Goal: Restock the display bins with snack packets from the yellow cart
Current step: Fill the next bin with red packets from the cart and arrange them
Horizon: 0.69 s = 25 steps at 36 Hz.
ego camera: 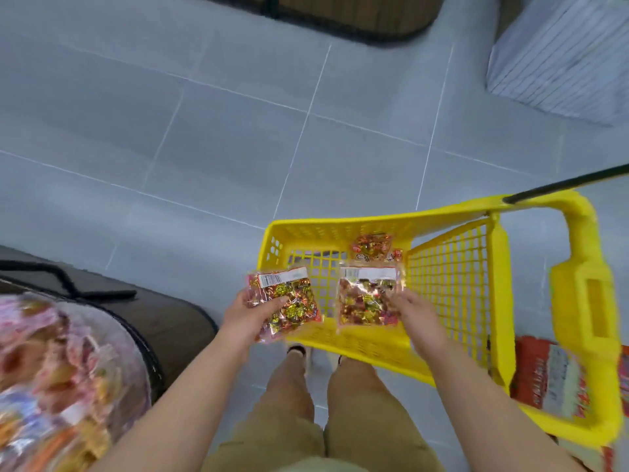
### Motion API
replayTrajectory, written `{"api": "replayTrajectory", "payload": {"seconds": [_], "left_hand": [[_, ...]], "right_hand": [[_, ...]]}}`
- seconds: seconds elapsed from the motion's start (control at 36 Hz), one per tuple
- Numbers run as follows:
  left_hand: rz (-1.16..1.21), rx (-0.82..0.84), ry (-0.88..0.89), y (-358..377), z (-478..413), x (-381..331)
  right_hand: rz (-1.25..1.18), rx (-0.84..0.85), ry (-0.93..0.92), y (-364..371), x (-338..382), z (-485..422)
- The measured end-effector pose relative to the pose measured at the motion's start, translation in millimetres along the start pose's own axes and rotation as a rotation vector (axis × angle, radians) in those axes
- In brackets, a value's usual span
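While I stand over the cart, each hand has a load. My left hand [252,315] grips a snack packet [284,299] from below, thumb across its clear face, fingers curled under. My right hand [413,313] pinches a second packet [366,298] at its right edge, fingertips [391,299] on the film; the thumb's place underneath is hidden.

Both packets hang over the near end of the yellow cart [340,226], side by side, just apart. A third packet [374,248] lies flat on the cart's grid floor against the far wall.

Handling, my guess: light, soft, crinkly film over loose wrapped sweets. The contents will shift and the bag sag if held by one corner. The film looks slick. It is better to take the sealed top strip by the white label, or to cup the belly as the left hand does. No need to squeeze.

The display bin [61,362] sits at my left, heaped with blurred packets. Red packs [551,379] lie beyond the cart at my right, on the grey tile floor [204,131].
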<state>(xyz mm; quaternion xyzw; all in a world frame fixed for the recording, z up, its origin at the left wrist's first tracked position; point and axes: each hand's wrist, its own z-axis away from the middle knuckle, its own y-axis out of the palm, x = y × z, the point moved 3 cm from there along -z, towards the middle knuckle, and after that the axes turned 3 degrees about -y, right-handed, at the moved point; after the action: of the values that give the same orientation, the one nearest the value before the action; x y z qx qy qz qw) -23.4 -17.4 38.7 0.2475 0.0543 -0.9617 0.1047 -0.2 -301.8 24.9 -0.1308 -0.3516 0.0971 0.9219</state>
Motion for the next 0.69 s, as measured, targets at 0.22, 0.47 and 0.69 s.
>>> {"api": "replayTrajectory", "payload": {"seconds": [0.22,0.47,0.69], "left_hand": [[0.197,-0.149,0.168,-47,91,-7],[0.406,-0.396,0.266,-106,175,39],[0.629,-0.626,0.275,-172,236,105]], "right_hand": [[-0.323,0.318,-0.126,54,89,66],[0.074,0.908,-0.302,136,132,137],[0.08,0.788,-0.494,206,145,208]]}}
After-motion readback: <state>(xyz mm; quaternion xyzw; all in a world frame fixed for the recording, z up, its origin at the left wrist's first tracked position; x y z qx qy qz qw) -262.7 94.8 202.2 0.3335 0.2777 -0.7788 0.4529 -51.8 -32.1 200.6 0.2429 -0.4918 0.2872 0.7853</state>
